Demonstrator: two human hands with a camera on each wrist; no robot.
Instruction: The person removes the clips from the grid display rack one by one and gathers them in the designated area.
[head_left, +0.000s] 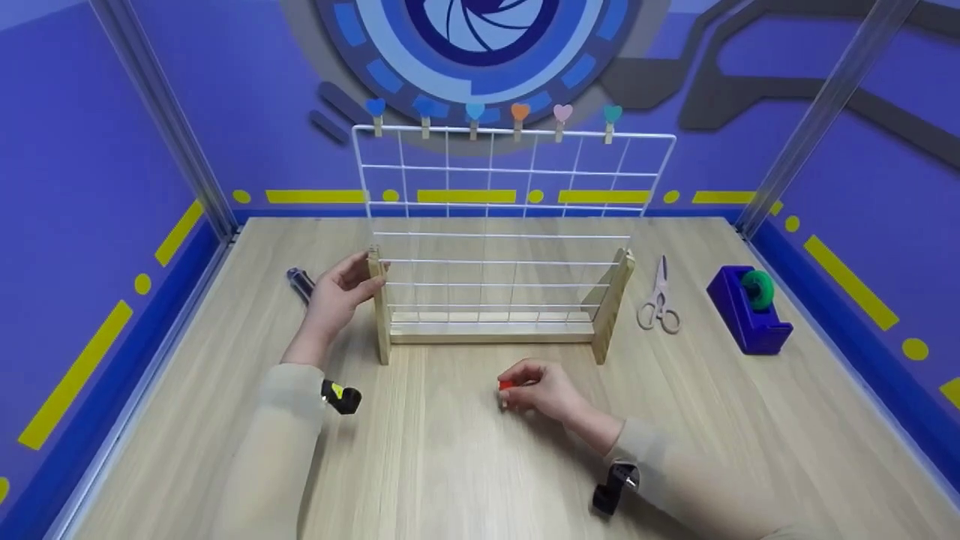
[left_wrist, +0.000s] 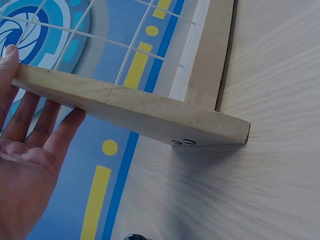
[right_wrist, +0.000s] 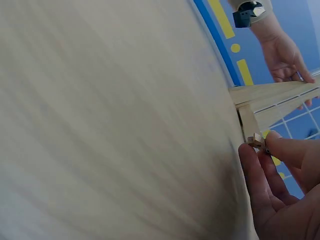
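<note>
A white wire grid rack (head_left: 491, 173) stands in a wooden base, with several heart-topped clothespins (head_left: 520, 120) along its top bar. My left hand (head_left: 335, 298) holds the rack's left wooden upright (left_wrist: 125, 107), thumb on one side and fingers on the other. In front of the rack, just above the table, my right hand (head_left: 546, 388) pinches a small wooden clothespin (right_wrist: 257, 141) between thumb and fingertips. A red piece on that clothespin shows in the head view; its shape is mostly covered by the fingers.
Scissors (head_left: 660, 304) lie right of the rack, blades pointing away. Farther right is a blue tape dispenser (head_left: 750, 319) with a green roll. A dark object (head_left: 300, 283) lies partly behind my left hand. Blue panels (head_left: 90, 187) wall in the wooden table (head_left: 435, 457).
</note>
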